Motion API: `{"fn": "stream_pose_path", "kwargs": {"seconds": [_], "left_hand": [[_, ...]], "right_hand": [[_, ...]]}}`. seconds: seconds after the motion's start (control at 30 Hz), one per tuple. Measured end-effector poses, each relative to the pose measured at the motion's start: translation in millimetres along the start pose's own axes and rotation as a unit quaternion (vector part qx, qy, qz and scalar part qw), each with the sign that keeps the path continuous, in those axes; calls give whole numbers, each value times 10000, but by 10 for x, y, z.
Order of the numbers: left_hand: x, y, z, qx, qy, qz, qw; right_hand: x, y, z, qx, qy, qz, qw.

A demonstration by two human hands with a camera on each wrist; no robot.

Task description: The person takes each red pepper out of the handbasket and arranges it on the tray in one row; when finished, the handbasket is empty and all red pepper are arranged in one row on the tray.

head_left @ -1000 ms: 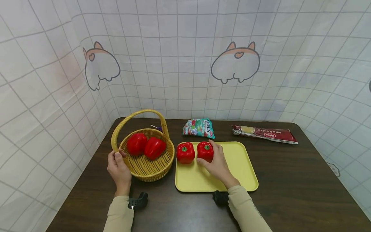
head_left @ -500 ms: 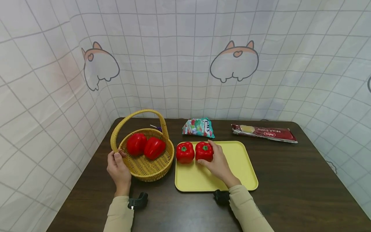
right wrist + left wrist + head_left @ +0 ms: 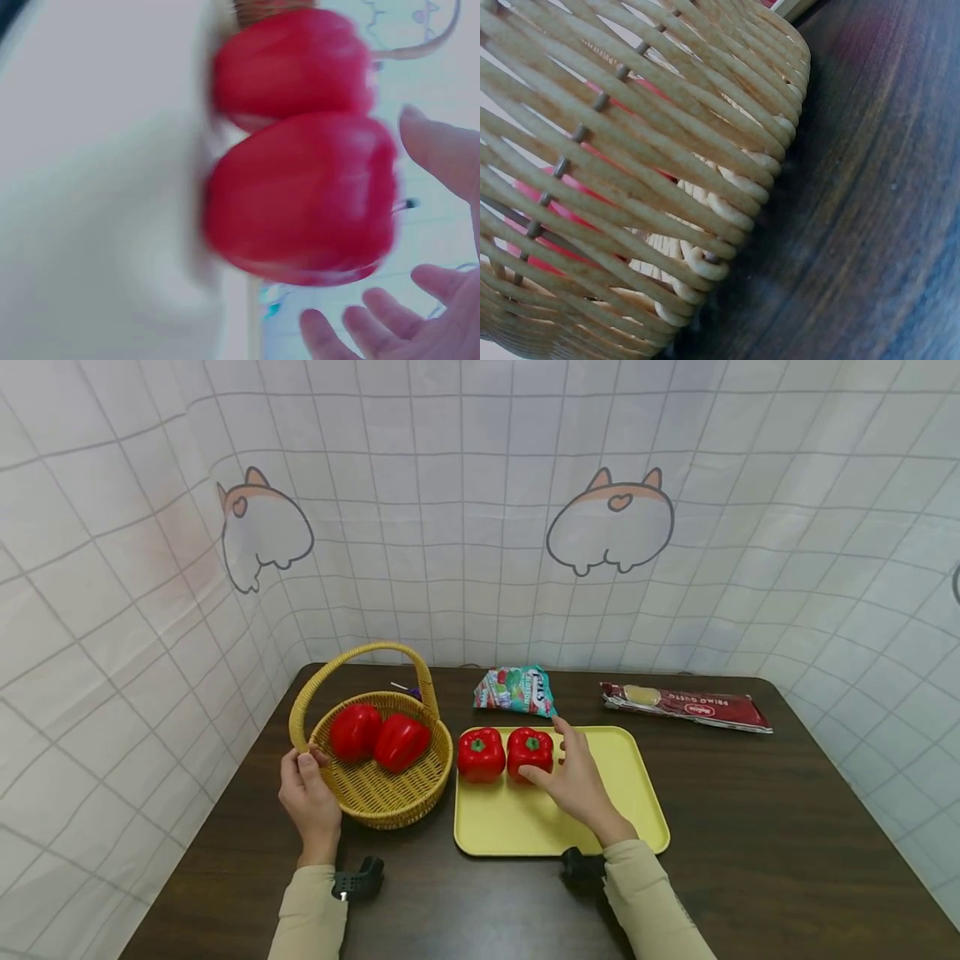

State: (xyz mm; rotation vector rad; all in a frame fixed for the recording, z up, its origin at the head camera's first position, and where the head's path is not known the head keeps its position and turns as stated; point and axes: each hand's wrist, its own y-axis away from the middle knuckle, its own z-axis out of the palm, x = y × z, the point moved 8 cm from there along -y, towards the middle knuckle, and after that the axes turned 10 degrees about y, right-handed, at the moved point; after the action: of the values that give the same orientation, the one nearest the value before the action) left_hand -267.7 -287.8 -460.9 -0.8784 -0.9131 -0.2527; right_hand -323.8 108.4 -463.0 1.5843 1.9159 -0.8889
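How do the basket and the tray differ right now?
The basket is round and woven with an arched handle; the tray is flat and rectangular. The left hand grips the basket; the right hand hovers over the tray without gripping it. The basket's peppers show no stems; the tray's peppers show green stems on top. Both are yellow and hold two red peppers each.

Basket [image 3: 384, 795]: woven, wicker-like strands, ridged, low sheen. Peppers [image 3: 481, 760]: smooth, glossy, plastic-looking. Tray [image 3: 510, 827]: smooth, plastic-looking, satin. Tabletop [image 3: 757, 810]: dark wood grain, faint sheen. Teal bag [image 3: 515, 690]: crinkled, shiny film. Maroon packet [image 3: 712, 707]: glossy film. Backdrop [image 3: 480, 593]: creased, matt, cloth-like. Sleeves [image 3: 310, 910]: matt cloth
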Motion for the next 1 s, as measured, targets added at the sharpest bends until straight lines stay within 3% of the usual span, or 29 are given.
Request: {"fn": "stream_pose_path", "kwargs": {"seconds": [0.2, 0.37, 0.47, 0.57, 0.67, 0.8, 1.0], "left_hand": [[-17, 14, -1, -1, -98, -3, 10000], [126, 34, 36, 23, -523, -43, 9986], [244, 40, 67, 29, -656, -91, 9978], [280, 37, 81, 24, -655, -100, 9978], [285, 36, 73, 67, -671, -99, 9977], [285, 37, 70, 141, -631, -117, 9978], [302, 27, 74, 149, -651, 3, 9978]], "right_hand": [[-335, 59, -150, 757, -185, -599, 9952], [-771, 142, -14, 1079, -326, -1401, 9837], [-1030, 185, 173, 801, -768, -1749, 9783], [-1359, 263, 341, 48, -1320, -1810, 9746], [-1535, 269, 611, -473, -1408, -1830, 9718], [-1521, 146, 1027, -731, -1102, -1893, 9730], [-1507, -3, 1337, -1150, -795, -1564, 9777]]}}
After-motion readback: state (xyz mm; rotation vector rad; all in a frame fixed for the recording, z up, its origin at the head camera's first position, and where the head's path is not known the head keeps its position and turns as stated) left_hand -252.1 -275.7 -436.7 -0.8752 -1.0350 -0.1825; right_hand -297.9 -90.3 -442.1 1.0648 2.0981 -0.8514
